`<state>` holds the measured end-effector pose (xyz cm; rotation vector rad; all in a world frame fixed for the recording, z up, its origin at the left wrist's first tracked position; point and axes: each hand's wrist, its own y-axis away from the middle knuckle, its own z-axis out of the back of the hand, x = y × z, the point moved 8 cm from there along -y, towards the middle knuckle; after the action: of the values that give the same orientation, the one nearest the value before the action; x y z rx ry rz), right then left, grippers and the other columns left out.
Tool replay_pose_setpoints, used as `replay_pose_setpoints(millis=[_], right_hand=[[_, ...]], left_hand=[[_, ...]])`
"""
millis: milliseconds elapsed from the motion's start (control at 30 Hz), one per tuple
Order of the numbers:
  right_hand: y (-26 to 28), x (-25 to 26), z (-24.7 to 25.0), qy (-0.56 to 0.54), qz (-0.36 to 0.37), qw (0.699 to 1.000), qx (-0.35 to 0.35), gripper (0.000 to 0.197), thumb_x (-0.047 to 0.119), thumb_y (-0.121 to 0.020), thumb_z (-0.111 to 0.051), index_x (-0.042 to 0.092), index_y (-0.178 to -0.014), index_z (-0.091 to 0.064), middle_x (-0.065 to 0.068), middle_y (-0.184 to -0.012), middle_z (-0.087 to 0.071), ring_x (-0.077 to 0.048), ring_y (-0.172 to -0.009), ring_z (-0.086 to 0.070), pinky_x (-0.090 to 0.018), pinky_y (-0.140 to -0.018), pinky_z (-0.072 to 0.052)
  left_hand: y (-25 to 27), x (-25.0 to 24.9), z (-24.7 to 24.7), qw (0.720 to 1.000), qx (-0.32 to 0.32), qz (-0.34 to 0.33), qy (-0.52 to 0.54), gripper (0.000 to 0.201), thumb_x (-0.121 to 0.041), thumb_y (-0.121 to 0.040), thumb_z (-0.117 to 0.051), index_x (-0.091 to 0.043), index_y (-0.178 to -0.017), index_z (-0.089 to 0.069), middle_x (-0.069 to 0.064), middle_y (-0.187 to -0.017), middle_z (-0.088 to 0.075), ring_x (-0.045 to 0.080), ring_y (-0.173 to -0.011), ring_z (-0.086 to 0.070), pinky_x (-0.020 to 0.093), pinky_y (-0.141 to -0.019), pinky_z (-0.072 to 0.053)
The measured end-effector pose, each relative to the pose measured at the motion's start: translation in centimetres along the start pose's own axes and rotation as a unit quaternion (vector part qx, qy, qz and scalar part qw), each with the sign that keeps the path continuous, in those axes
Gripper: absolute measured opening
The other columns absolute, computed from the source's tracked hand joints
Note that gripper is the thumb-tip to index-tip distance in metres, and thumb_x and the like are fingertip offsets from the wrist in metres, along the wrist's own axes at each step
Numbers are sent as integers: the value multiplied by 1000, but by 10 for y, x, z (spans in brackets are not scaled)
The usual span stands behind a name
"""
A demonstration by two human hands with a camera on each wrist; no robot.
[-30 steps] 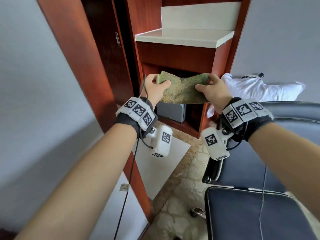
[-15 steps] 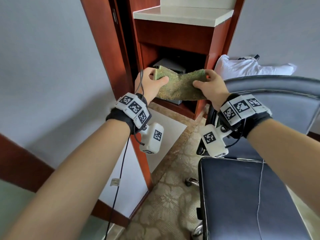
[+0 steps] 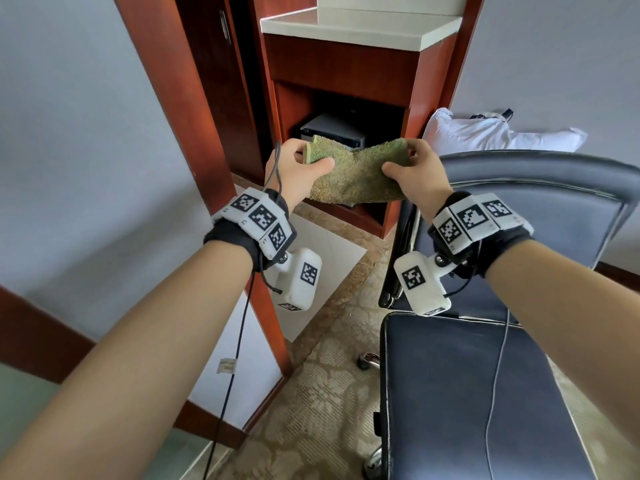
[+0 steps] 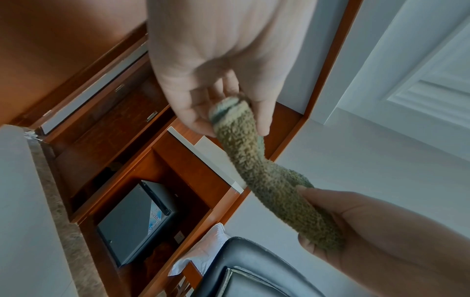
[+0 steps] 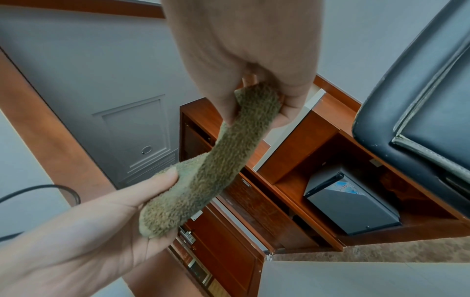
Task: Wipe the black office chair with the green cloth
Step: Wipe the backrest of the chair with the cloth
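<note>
The green cloth point(image 3: 353, 174) is held up in the air between both hands, in front of a red-brown wooden cabinet point(image 3: 346, 71). The left hand point(image 3: 294, 171) pinches its left end between thumb and fingers, and the right hand point(image 3: 415, 171) grips the right end the same way; the cloth sags a little between them. It touches nothing else. The black office chair point(image 3: 467, 393) stands low on the right, its seat below the right forearm and its backrest point(image 3: 554, 188) just beyond the right hand, apart from the cloth. In the cabinet's open niche behind the cloth sits a small dark box point(image 3: 332, 129). A white pillow point(image 3: 485, 136) lies behind the backrest. A pale countertop point(image 3: 360, 27) caps the cabinet, and patterned carpet point(image 3: 329, 393) lies left of the chair
</note>
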<state>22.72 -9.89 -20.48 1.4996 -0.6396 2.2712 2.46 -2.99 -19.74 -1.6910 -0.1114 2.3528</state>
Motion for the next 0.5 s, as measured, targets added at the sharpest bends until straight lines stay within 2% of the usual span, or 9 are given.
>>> replay_pose_setpoints(millis=[67,167,267,400,500], right_hand=[[-11,-6,15,4,6,1000,0,46,16,-87,-63,13,-130,-45,-3,-110,-54,-14,-98,-54,-20,-80,-42],[-34,-16,43,8,19,1000,-1,48,15,-87,-63,12,-130,-42,-1,-104,-51,-12,-96,-52,-19,-79,-41],[-66,-35,67,1,21,1000,13,49,14,-86,-64,11,-129,-42,-1,-103,-50,-13,-96,-52,-22,-82,-43],[-105,-71,94,-17,8,1000,24,48,14,-85,-65,10,-127,-43,-6,-109,-54,-18,-99,-54,-29,-87,-46],[-129,-93,105,-44,1,999,25,45,14,-83,-66,11,-121,-42,-11,-114,-57,-24,-104,-57,-40,-93,-48]], left_hand=[[-4,-4,-16,1000,-4,3,-1,36,-31,-73,-75,-15,-102,-60,11,-105,-65,22,-89,-64,43,-81,-55],[-12,-13,-49,1000,-11,9,-1,47,-34,-72,-76,-15,-111,-59,8,-107,-64,15,-85,-64,38,-80,-56],[-22,-18,-89,999,-24,23,5,46,-29,-74,-77,-14,-113,-56,8,-110,-62,7,-68,-62,36,-74,-57],[-33,-22,-144,998,-37,51,13,54,-31,-68,-78,-12,-114,-57,9,-110,-62,25,-88,-66,45,-77,-56],[-46,-20,-174,996,-51,75,23,52,-35,-58,-77,-17,-103,-57,7,-104,-63,23,-94,-65,45,-82,-55]])
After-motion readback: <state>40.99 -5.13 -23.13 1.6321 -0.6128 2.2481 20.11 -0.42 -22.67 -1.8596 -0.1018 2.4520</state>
